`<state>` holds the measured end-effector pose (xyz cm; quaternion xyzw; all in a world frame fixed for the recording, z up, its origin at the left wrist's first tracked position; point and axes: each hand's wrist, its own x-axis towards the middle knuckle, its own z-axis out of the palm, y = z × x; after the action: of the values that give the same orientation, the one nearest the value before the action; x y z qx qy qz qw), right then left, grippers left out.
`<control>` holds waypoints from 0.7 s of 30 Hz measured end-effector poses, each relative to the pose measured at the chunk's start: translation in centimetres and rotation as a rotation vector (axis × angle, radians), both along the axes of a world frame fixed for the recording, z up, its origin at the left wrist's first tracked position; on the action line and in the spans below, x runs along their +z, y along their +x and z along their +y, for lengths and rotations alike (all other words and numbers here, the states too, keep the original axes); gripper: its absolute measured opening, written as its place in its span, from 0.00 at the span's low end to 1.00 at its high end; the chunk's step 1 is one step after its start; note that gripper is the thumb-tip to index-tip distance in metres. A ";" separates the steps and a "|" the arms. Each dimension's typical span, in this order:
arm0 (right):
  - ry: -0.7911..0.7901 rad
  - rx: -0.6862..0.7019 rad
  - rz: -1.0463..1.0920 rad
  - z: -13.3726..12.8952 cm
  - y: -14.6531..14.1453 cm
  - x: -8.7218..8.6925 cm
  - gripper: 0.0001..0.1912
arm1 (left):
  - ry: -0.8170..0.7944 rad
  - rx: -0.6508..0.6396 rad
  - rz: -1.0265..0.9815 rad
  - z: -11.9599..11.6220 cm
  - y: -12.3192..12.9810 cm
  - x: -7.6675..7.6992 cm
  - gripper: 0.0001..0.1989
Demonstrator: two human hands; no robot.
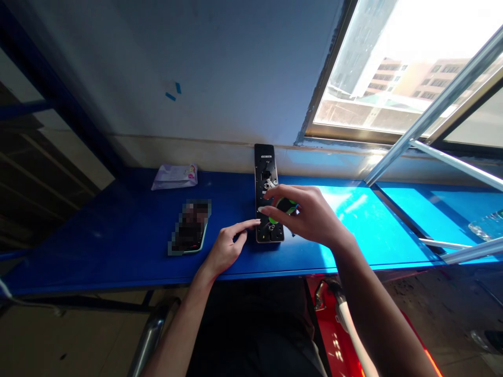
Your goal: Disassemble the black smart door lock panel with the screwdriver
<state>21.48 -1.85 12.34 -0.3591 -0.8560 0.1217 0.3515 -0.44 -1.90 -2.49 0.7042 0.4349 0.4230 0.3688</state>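
Note:
A long black panel point(264, 167) with metal fittings, screws and small parts lies on the blue table, its far end near the wall. My left hand point(230, 245) rests at its left edge, index finger stretched onto the panel and thumb apart, holding nothing. Over the panel's right side is my right hand point(302, 212), thumb and fingers curled round a green and black object point(283, 205). That object is partly hidden by the fingers, so its full shape cannot be made out. Silver fittings point(270, 184) show just beyond the right fingertips.
A phone point(190, 228) with a pale green edge lies left on the blue table point(129, 230). Behind it is a light purple packet point(175, 177). Metal bars point(416, 125) slant across the right by the window. A clear plastic bottle point(487, 225) lies far right.

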 end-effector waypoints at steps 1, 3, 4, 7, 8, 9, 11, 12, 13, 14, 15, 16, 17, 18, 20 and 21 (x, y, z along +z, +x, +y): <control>0.000 -0.006 0.000 0.1 0.0 0.0 0.07 | 0.000 0.001 0.000 0.0 0.0 0.0 0.20; -0.002 -0.008 -0.004 0.1 0.0 0.0 0.07 | -0.002 0.001 -0.001 0.0 0.1 0.0 0.20; -0.003 -0.006 -0.008 0.1 0.0 0.0 0.10 | -0.002 0.001 -0.001 0.0 0.1 0.0 0.20; -0.013 0.004 -0.028 -0.2 0.0 0.1 0.22 | -0.002 0.006 0.000 -0.1 0.1 0.1 0.20; -0.016 0.005 -0.034 -0.2 0.0 0.1 0.22 | -0.001 0.009 0.001 -0.1 0.1 0.1 0.21; -0.016 0.002 -0.038 -0.2 0.0 0.1 0.19 | 0.000 0.011 0.002 -0.1 0.1 0.2 0.21; -0.014 -0.009 -0.042 -0.2 -0.1 0.1 0.11 | 0.000 0.013 0.005 -0.1 0.1 0.2 0.21; -0.012 -0.013 -0.042 -0.1 -0.1 0.2 0.09 | 0.001 0.012 0.006 -0.1 0.1 0.3 0.20; -0.012 -0.012 -0.042 0.0 -0.2 0.2 0.10 | 0.000 0.010 0.007 -0.1 0.1 0.3 0.20; -0.012 -0.008 -0.042 0.1 -0.2 0.2 0.10 | 0.000 0.009 0.007 -0.1 0.1 0.3 0.20; -0.011 -0.002 -0.042 0.1 -0.2 0.2 0.09 | 0.000 0.009 0.007 -0.1 0.1 0.3 0.20; -0.010 0.004 -0.041 0.1 -0.2 0.2 0.09 | 0.001 0.010 0.007 -0.1 0.1 0.2 0.20; -0.011 0.012 -0.041 0.1 -0.1 0.1 0.12 | 0.002 0.011 0.006 0.0 0.1 0.2 0.20; -0.012 0.022 -0.045 0.0 -0.1 0.1 0.17 | 0.004 0.013 0.006 0.0 0.1 0.1 0.20; -0.016 0.034 -0.056 -0.2 0.0 0.1 0.24 | 0.009 0.016 0.008 0.0 0.1 0.1 0.20; -0.017 0.034 -0.062 -0.3 0.0 0.2 0.23 | 0.011 0.018 0.009 0.0 0.1 0.0 0.20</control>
<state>21.43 -2.12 12.50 -0.3511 -0.8714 0.1239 0.3196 -0.33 -1.93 -2.45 0.7043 0.4405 0.4255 0.3589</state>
